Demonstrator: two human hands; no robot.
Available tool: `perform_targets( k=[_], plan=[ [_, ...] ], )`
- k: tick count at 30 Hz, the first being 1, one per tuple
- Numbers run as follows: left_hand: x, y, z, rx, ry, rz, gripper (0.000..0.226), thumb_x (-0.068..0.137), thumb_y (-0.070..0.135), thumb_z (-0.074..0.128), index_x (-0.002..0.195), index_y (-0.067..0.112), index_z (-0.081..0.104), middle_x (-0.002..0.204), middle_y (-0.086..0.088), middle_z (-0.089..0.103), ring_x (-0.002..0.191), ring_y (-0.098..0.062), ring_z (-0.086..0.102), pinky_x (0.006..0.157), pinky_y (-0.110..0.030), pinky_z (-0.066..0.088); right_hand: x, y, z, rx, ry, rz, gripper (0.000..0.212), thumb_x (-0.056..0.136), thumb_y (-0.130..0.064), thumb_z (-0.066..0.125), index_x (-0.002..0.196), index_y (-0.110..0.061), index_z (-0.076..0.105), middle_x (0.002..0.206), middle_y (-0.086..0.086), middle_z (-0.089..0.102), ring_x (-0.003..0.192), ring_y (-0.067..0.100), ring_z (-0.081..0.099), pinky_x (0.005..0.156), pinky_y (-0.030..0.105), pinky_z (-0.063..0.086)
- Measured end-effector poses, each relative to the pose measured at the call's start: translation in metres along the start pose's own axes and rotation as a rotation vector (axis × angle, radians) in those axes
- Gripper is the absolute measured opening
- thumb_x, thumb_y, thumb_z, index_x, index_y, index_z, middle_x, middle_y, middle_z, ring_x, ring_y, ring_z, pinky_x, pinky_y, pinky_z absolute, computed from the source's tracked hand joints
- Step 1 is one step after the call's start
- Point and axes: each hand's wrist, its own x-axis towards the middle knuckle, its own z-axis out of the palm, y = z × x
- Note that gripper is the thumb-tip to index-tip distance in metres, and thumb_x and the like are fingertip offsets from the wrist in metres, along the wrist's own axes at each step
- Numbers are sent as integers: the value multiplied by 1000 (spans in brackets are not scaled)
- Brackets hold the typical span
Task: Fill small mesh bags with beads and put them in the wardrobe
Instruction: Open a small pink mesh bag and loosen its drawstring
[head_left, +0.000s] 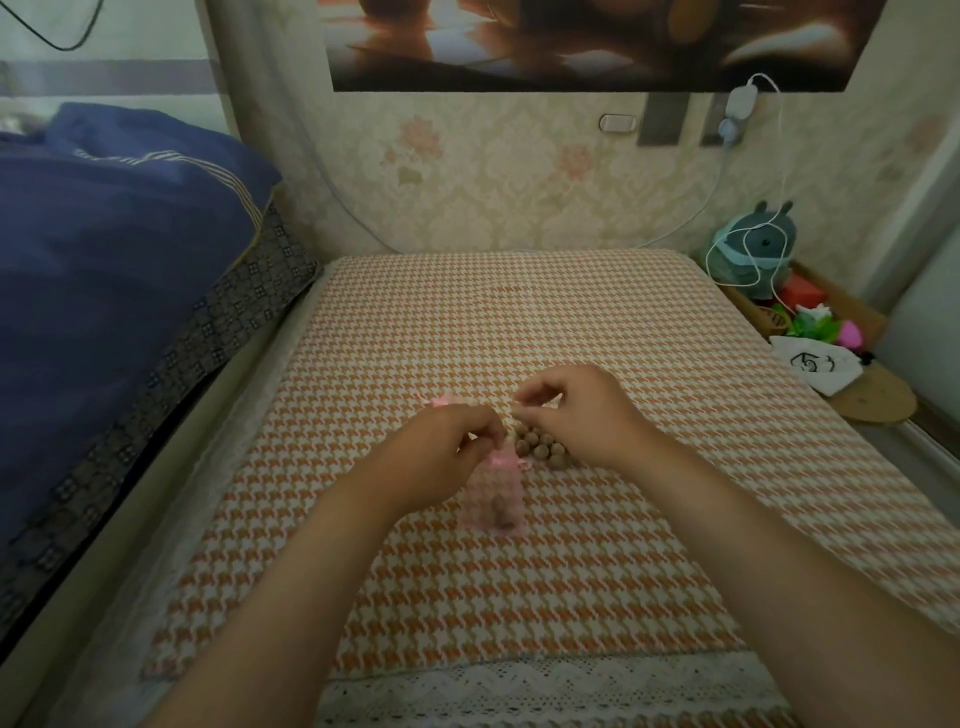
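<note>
the left hand (441, 457) pinches the gathered top of a pink mesh bag (493, 499) between thumb and fingertips, and the bag hangs down from that grip to the orange-and-white checked cloth (519, 322), with a few brown beads showing through its lower part

the right hand (576, 415) is just beside it, fingers curled and fingertips pressed together near the bag's top; whatever they pinch is too small to tell

a small heap of loose beads (540, 444) lies on the cloth between the two hands, partly under the right one

a second pink bag (441, 401) peeks out beyond the left hand

a blue blanket (104, 260) lies to the left, and a plush toy (753, 249) sits at the far right
</note>
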Motion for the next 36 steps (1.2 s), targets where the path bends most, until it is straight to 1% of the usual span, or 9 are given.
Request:
perform_targets(
  k=[3,6,12,14,20,24,28,30,36],
  plan=[
    [-1,2,1,-17,12,23,15,98,18,57,96,28,68,86,17,64,78,-5,60,67,-21,48,-4,-11,5,136,-123,-27,10,85,-27,79,83,-36,76,80,-21,73,63,-6,67,50,10,47],
    [-4,2,0,-24,23,34,15,97,17,59,93,27,70,79,20,61,76,4,56,62,-9,39,-8,-16,7,184,-211,-46,16,86,-19,77,82,-34,78,72,-20,73,52,-10,60,47,6,41],
    [-7,1,-6,-29,3,16,15,97,20,58,94,29,69,85,13,66,79,-5,60,68,-20,48,-10,-20,1,136,-331,-23,13,93,-19,70,95,-27,81,56,-24,65,49,-10,55,48,6,38],
    [-8,0,-6,-45,4,16,16,97,18,59,94,29,69,86,13,66,80,-4,59,67,-14,45,-11,-20,-1,93,-379,11,16,95,-19,67,92,-27,81,51,-21,61,46,-6,51,49,10,38],
    [-4,-4,-2,-36,-10,1,14,95,17,62,91,26,71,83,14,66,82,-1,59,67,-11,44,-11,-20,-4,90,-469,39,15,88,-19,74,86,-31,82,71,-17,73,63,-3,62,62,14,47],
    [-1,-4,7,-45,35,-55,8,94,23,63,99,28,69,98,14,65,88,-1,60,74,-19,46,-14,-15,-2,75,-530,38,12,89,-13,75,82,-23,78,67,-13,72,58,0,64,57,15,49],
    [-3,-2,16,-33,37,-132,61,69,71,66,120,40,53,116,23,52,104,2,52,81,-21,47,-14,-15,-4,119,-422,55,11,93,-12,68,85,-18,74,69,-4,74,53,6,66,49,17,48],
    [-4,1,19,-69,-43,-212,87,54,78,71,128,38,49,119,23,53,101,5,54,80,-25,51,-15,-17,-5,118,-350,39,10,94,-21,70,85,-24,71,71,-1,76,54,11,68,51,26,54],
    [-5,-6,13,77,-4,-192,23,81,45,66,100,31,66,90,11,68,79,-9,64,72,-39,57,-18,-22,5,104,-215,-68,7,95,-28,68,91,-32,72,67,-12,73,59,8,72,60,34,60]
  ],
)
